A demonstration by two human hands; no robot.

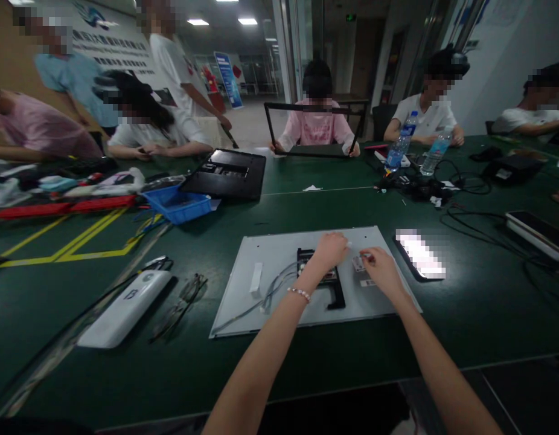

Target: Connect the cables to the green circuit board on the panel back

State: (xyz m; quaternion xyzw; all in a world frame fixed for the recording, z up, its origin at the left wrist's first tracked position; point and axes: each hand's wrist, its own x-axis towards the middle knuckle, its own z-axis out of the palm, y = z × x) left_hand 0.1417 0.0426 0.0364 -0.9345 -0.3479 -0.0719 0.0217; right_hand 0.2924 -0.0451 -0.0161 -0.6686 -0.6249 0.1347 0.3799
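Note:
A flat light-grey panel (279, 320), looking like the back of a display, lies on the table before me. On it sits a black bracket (337, 296) with a circuit board partly hidden under my left forearm. Grey cables (277, 284) run from the bracket toward the panel's lower left. My left hand (331, 249), a beaded bracelet at its wrist, is closed above the panel's upper part; a small whitish bit shows by its fingertips. Just right of it, my right hand (380, 266) has its fingers pinched together over a printed label (357, 263). What either hand pinches is too small to make out.
Right of the panel lies a lit phone (419, 257). To the left are a white power bank (128, 308) and eyeglasses (180, 308). Farther back stand a blue basket (182, 205), a black casing (229, 172) and bottles (401, 142). A person opposite holds a black frame (302, 155).

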